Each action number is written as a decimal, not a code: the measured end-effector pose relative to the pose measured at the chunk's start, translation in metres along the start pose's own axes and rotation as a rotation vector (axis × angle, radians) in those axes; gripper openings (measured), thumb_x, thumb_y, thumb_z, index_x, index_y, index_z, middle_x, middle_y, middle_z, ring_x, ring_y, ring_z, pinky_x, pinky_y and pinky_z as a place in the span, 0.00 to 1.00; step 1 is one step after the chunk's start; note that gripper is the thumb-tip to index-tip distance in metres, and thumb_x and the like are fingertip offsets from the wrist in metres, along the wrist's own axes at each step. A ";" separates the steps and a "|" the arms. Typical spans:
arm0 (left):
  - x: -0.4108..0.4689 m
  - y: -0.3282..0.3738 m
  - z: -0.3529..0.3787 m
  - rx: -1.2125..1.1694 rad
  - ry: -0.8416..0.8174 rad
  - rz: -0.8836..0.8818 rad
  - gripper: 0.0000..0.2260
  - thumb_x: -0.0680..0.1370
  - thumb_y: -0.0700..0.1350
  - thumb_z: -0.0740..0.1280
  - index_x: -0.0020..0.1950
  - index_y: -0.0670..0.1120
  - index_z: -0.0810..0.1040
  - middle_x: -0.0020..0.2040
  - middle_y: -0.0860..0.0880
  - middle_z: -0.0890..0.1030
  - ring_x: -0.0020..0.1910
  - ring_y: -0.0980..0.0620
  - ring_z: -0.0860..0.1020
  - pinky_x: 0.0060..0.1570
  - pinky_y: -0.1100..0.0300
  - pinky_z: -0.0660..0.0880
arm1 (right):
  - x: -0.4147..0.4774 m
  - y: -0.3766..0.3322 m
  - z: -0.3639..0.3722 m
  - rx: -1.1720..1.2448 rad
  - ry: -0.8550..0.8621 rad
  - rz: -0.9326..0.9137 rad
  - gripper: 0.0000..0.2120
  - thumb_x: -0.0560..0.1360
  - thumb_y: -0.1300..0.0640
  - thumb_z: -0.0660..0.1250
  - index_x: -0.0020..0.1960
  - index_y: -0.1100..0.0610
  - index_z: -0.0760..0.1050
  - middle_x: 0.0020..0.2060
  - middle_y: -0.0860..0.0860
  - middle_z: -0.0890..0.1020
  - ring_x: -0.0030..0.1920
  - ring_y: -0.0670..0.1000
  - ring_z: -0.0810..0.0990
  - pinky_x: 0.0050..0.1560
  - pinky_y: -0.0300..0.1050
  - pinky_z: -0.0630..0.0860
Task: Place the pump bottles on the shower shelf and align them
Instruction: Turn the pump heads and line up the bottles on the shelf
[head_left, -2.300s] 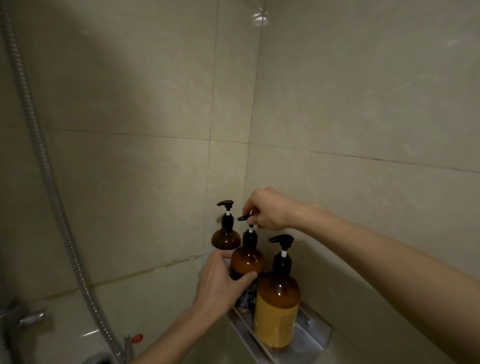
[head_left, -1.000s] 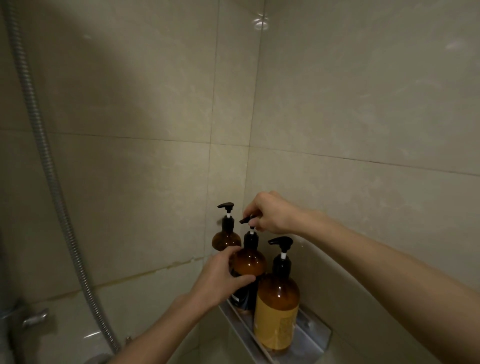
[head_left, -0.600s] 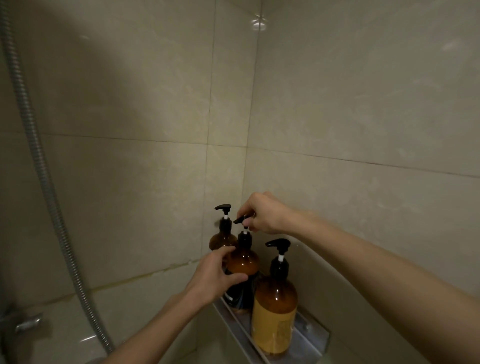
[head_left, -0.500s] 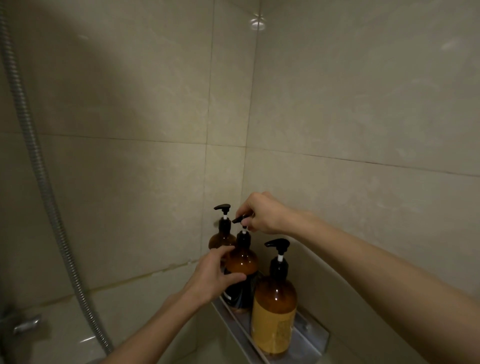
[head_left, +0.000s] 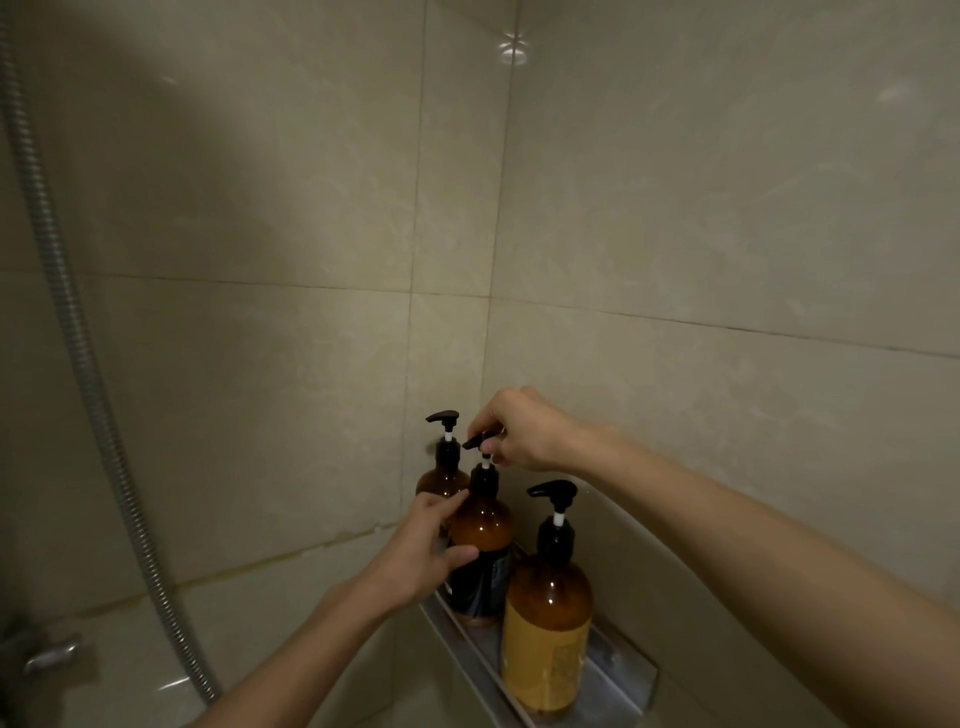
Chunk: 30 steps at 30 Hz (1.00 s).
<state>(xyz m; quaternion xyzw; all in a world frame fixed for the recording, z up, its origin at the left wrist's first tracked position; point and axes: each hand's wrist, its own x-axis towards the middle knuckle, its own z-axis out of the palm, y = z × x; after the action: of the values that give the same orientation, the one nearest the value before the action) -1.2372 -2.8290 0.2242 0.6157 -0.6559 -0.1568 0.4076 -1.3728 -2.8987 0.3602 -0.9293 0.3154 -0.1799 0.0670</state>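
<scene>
Not much different from a second ago: same two-handed hold on the middle bottle (head_left: 480, 540), just a slight shuffle of the view. Left hand (head_left: 415, 556) still wrapped round its belly, thumb across the front, so that grip is closed on the bottle. Right hand (head_left: 524, 428) still up top, fingertips pinching the pump head (head_left: 478, 440), nozzle pointing left. Looks like a small twist to square the spout with the others, so probably the aligning stage, not the placing.

All three already standing upright on the shelf (head_left: 613, 680), which hugs the right wall. Back bottle (head_left: 439, 475) just behind the middle one, deepest in the corner, partly hidden by the left hand. Front bottle (head_left: 545, 623) just in front of the middle one, touching or near enough, yellow label facing out.

Contents: amber glass or plastic, dark, fill levels impossible to read. Middle one carries a dark label, text too blurry.
</scene>
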 end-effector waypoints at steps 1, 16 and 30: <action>0.000 0.000 0.001 0.000 0.003 -0.009 0.32 0.74 0.47 0.69 0.74 0.50 0.58 0.65 0.51 0.64 0.59 0.57 0.66 0.64 0.58 0.69 | 0.000 0.000 0.000 0.000 0.000 0.001 0.13 0.75 0.63 0.66 0.59 0.58 0.77 0.50 0.55 0.81 0.35 0.39 0.74 0.40 0.35 0.75; -0.028 0.020 0.010 -0.046 0.370 0.158 0.15 0.76 0.47 0.65 0.62 0.57 0.70 0.56 0.58 0.71 0.51 0.65 0.72 0.50 0.65 0.74 | -0.054 -0.030 -0.055 -0.104 -0.127 0.084 0.19 0.76 0.49 0.64 0.64 0.55 0.72 0.59 0.53 0.78 0.49 0.49 0.77 0.48 0.39 0.72; -0.049 0.054 0.033 -0.216 -0.175 -0.046 0.35 0.66 0.49 0.76 0.68 0.59 0.63 0.62 0.60 0.70 0.58 0.60 0.72 0.59 0.64 0.70 | -0.091 -0.021 -0.034 -0.270 -0.111 0.171 0.10 0.76 0.50 0.65 0.40 0.55 0.75 0.30 0.49 0.78 0.25 0.44 0.78 0.20 0.32 0.68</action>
<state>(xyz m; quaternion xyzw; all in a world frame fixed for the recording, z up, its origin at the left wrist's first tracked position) -1.3024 -2.7823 0.2249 0.5671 -0.6540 -0.2886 0.4091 -1.4410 -2.8265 0.3700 -0.9081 0.4105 -0.0781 -0.0260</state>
